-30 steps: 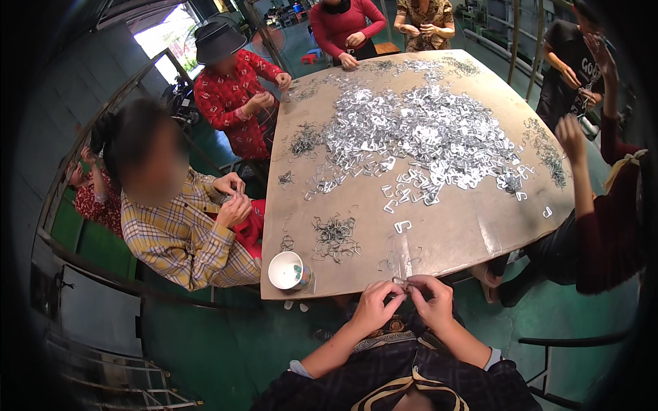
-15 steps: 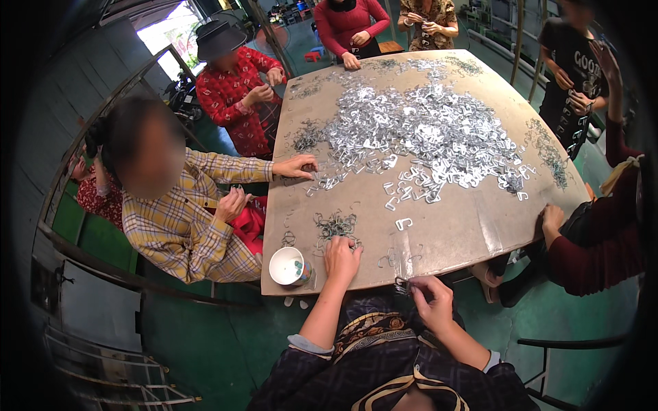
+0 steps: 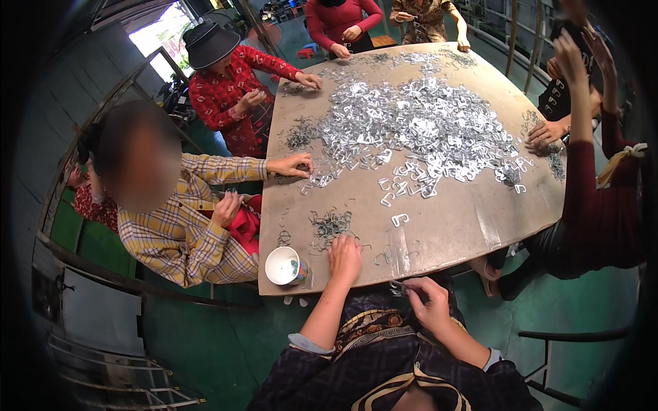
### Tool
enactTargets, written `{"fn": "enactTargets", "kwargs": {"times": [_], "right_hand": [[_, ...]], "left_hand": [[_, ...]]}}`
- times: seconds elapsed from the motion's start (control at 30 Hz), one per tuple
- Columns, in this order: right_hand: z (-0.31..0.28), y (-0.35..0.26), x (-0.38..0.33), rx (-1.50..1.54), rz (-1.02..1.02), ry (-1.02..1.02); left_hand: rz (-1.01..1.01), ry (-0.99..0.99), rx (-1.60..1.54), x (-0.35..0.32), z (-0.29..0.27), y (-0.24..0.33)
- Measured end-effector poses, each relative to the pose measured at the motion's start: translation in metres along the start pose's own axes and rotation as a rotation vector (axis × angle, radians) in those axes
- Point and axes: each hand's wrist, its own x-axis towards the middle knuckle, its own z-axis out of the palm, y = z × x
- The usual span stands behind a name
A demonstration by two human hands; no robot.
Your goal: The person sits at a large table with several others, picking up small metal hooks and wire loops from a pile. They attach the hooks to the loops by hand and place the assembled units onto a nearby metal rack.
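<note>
My left hand (image 3: 345, 260) rests on the table's near edge, its fingers bent down and close together. Its fingertips are at the near side of a small heap of dark, bent wire clips (image 3: 331, 225); what they pinch, if anything, is too small to make out. Just off the table edge, my right hand (image 3: 429, 301) is closed, thumb against fingers, on a small bunch of metal clips (image 3: 397, 288). A single silvery flat hook (image 3: 399, 220) and a few loose wire pieces (image 3: 385, 255) lie beyond my hands.
A white-lined paper cup (image 3: 282, 266) stands at the table's near left corner. A large pile of silvery metal hooks (image 3: 418, 130) covers the middle of the brown table (image 3: 449, 236). Several people work around it; a co-worker in a plaid shirt (image 3: 195, 226) sits close on my left.
My left hand has drawn slightly back from the wire heap, its fingers closer together. My right hand keeps its clips. On the right, a co-worker's arm has risen; other co-workers' hands have shifted.
</note>
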Motion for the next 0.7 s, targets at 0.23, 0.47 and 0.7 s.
{"fn": "enactTargets", "kwargs": {"times": [0.23,0.47,0.7], "right_hand": [[-0.003,-0.006,-0.004,-0.030,-0.015,-0.035],[-0.004,-0.003,-0.008,-0.041,0.003,-0.052],[0.000,-0.005,-0.010,-0.038,-0.009,-0.043]], "left_hand": [[0.094,0.021,0.163,0.003,-0.002,0.010],[0.345,0.064,0.378,0.009,0.005,0.021],[0.358,0.035,0.350,0.023,-0.008,0.024]]}}
